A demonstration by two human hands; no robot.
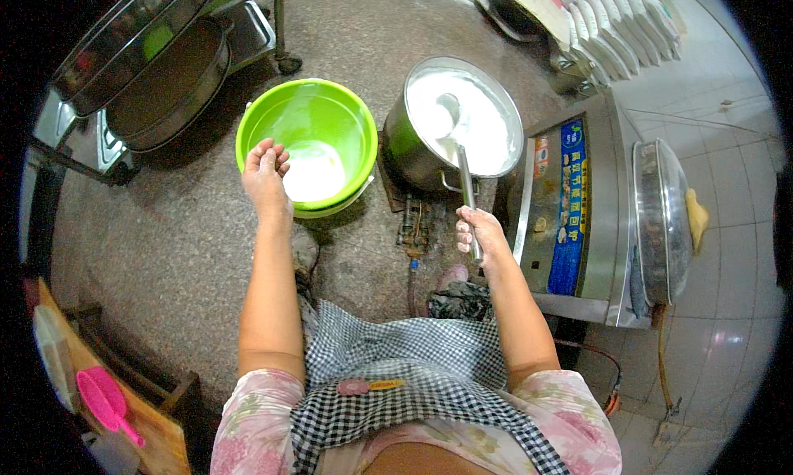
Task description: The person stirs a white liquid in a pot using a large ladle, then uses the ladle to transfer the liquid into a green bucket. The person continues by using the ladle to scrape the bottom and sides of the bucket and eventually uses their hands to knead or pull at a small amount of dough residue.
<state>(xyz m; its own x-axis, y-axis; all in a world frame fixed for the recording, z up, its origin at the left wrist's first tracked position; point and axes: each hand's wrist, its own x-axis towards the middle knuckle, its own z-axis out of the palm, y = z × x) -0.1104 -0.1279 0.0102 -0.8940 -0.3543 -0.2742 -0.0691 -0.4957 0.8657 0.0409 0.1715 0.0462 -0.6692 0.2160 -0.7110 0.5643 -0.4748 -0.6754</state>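
My right hand [481, 234] is wrapped around the handle of a long metal ladle [466, 177]. The ladle's bowl rests in white liquid [489, 125] inside a tall metal stockpot [414, 131], its handle crossing the near rim. My left hand [266, 171] is above the near-left side of a lime green bucket [365, 122], fingers curled in, with nothing visible in them. Whether it touches the rim cannot be told. More white liquid [313, 171] lies in the bottom of the bucket. White residue marks the fingers of my right hand.
At right stands a stainless steel stove cabinet [601, 227] beside a lidded steamer [663, 221]. A gas burner valve [412, 233] and hose lie before my feet. A wheeled metal rack [279, 23] holds large pans at upper left. A pink scoop [105, 400] lies on a wooden board [158, 441].
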